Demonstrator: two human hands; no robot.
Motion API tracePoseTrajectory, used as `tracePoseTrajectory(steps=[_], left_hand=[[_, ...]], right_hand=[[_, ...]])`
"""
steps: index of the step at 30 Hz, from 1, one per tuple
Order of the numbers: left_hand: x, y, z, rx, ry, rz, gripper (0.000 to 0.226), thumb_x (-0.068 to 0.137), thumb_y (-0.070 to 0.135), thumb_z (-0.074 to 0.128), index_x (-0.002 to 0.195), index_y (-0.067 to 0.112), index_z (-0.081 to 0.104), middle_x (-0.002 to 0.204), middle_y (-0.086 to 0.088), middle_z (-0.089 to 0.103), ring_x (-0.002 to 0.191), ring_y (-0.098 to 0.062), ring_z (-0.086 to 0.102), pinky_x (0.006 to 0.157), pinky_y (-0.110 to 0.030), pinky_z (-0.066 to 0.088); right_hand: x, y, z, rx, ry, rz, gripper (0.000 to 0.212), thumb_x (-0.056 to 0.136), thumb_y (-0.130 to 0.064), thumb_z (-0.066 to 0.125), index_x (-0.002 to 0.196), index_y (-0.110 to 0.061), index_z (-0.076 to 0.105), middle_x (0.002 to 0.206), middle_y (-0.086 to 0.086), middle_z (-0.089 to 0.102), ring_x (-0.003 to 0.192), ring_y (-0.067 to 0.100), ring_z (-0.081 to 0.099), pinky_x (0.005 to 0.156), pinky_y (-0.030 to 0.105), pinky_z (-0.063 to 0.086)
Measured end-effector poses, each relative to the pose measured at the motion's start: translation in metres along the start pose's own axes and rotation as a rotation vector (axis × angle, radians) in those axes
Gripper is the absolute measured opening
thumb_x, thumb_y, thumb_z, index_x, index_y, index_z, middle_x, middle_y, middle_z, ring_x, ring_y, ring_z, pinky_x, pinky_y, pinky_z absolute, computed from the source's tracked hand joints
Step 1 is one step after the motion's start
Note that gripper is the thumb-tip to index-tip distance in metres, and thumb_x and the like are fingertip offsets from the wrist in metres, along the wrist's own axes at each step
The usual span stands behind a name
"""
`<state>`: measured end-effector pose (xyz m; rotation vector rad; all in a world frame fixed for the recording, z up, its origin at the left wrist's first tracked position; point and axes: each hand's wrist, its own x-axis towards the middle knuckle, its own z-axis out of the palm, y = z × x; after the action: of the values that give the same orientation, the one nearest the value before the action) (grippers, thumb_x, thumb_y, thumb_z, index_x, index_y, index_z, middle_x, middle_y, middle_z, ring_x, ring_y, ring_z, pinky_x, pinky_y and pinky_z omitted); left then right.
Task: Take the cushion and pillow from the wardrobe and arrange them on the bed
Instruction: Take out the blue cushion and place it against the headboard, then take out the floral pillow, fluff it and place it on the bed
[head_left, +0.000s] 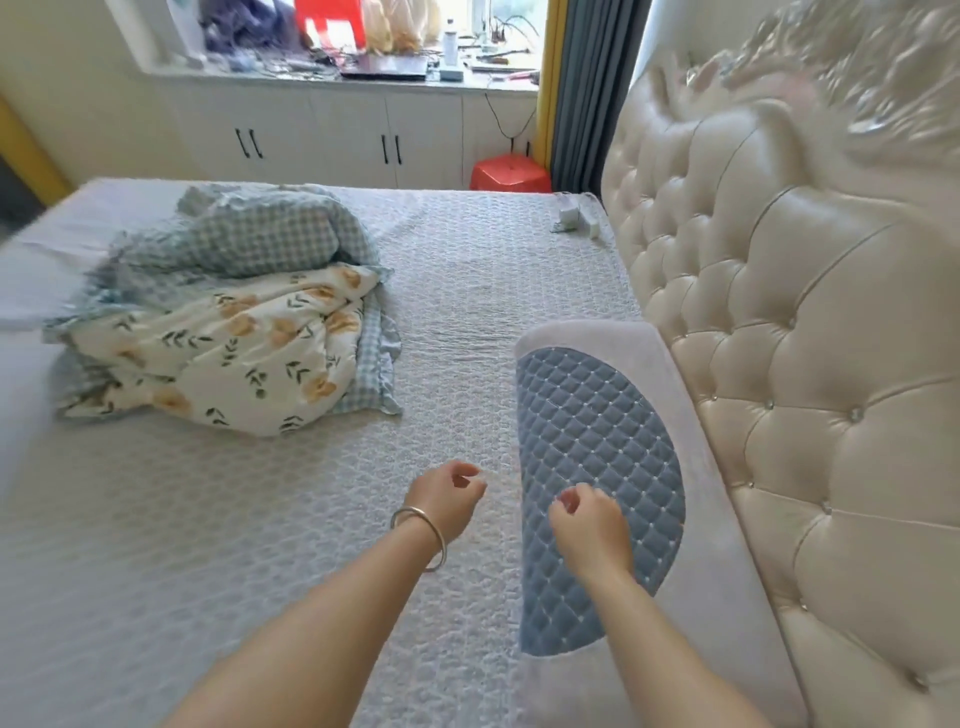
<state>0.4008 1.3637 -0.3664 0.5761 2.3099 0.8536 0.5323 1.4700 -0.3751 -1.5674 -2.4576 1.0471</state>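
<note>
Pillow: grey pillow with blue quilted panel was laid along the cream tufted headboard.
Hands: left hand and right hand were held loosely curled, empty.

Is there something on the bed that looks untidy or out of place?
Yes. The quilt lies crumpled in a heap on the far side of the bed, not spread flat. The pillow lies neatly along the headboard.

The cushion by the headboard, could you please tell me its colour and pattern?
The cushion is pale grey with a blue diamond-quilted half-round panel, seen in the head view.
</note>
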Motion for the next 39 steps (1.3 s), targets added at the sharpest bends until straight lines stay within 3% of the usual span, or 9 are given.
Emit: tracePoseTrajectory(steps=[5, 12, 14, 18, 28, 33, 39], left_hand=[[-0.052, -0.023, -0.065, -0.030, -0.017, 0.183, 0.027, 0.089, 0.028, 0.057, 0.113, 0.018, 0.063, 0.097, 0.000, 0.067, 0.087, -0.013, 0.062, 0.082, -0.028, 0.051], [-0.121, -0.024, -0.096, -0.006, -0.160, 0.385, 0.024, 0.091, 0.024, 0.056, 0.114, 0.019, 0.062, 0.091, 0.007, 0.062, 0.080, -0.006, 0.059, 0.064, -0.011, 0.044], [-0.141, -0.011, -0.090, -0.015, -0.207, 0.435, 0.025, 0.091, 0.022, 0.056, 0.114, 0.017, 0.062, 0.090, 0.006, 0.062, 0.078, -0.006, 0.058, 0.063, -0.012, 0.045], [-0.177, 0.012, -0.065, 0.042, -0.335, 0.566, 0.027, 0.090, 0.021, 0.056, 0.118, 0.021, 0.059, 0.094, 0.006, 0.062, 0.077, -0.009, 0.061, 0.067, -0.021, 0.053], [-0.213, 0.044, -0.065, 0.202, -0.506, 0.927, 0.060, 0.086, 0.046, 0.056, 0.138, 0.025, 0.035, 0.136, -0.001, 0.045, 0.115, -0.017, 0.052, 0.092, -0.039, 0.051], [-0.259, 0.003, -0.072, 0.189, -0.668, 1.119, 0.067, 0.084, 0.049, 0.057, 0.140, 0.022, 0.032, 0.138, -0.003, 0.040, 0.118, -0.019, 0.048, 0.096, -0.038, 0.045], [-0.330, -0.070, -0.104, 0.321, -0.852, 1.252, 0.072, 0.083, 0.055, 0.054, 0.142, 0.023, 0.027, 0.142, -0.004, 0.035, 0.125, -0.022, 0.043, 0.103, -0.038, 0.039]], right_hand=[[-0.071, -0.056, 0.010, 0.029, 0.165, -0.045, 0.020, 0.088, -0.023, 0.047, 0.099, -0.013, 0.061, 0.096, 0.002, 0.058, 0.096, 0.022, 0.053, 0.072, 0.030, 0.040], [-0.167, -0.069, -0.008, 0.087, 0.384, 0.022, 0.019, 0.089, -0.026, 0.050, 0.098, -0.014, 0.063, 0.103, 0.005, 0.064, 0.094, 0.021, 0.056, 0.081, 0.036, 0.051], [-0.190, -0.063, -0.024, 0.069, 0.462, 0.020, 0.020, 0.090, -0.025, 0.050, 0.102, -0.014, 0.062, 0.106, 0.005, 0.064, 0.097, 0.020, 0.055, 0.080, 0.030, 0.050], [-0.218, -0.043, -0.051, 0.039, 0.582, 0.048, 0.025, 0.089, -0.025, 0.051, 0.110, -0.015, 0.059, 0.111, 0.004, 0.063, 0.101, 0.019, 0.053, 0.083, 0.028, 0.046], [-0.321, -0.030, -0.065, -0.175, 0.734, 0.375, 0.055, 0.085, -0.049, 0.050, 0.132, -0.021, 0.043, 0.130, 0.005, 0.050, 0.117, 0.026, 0.042, 0.091, 0.037, 0.039], [-0.416, -0.054, -0.020, -0.162, 0.940, 0.603, 0.059, 0.084, -0.052, 0.050, 0.136, -0.024, 0.040, 0.136, 0.004, 0.047, 0.121, 0.027, 0.039, 0.093, 0.038, 0.038], [-0.534, -0.102, 0.054, -0.051, 1.005, 0.834, 0.062, 0.085, -0.057, 0.044, 0.138, -0.024, 0.036, 0.136, 0.000, 0.045, 0.125, 0.024, 0.037, 0.099, 0.039, 0.036]])
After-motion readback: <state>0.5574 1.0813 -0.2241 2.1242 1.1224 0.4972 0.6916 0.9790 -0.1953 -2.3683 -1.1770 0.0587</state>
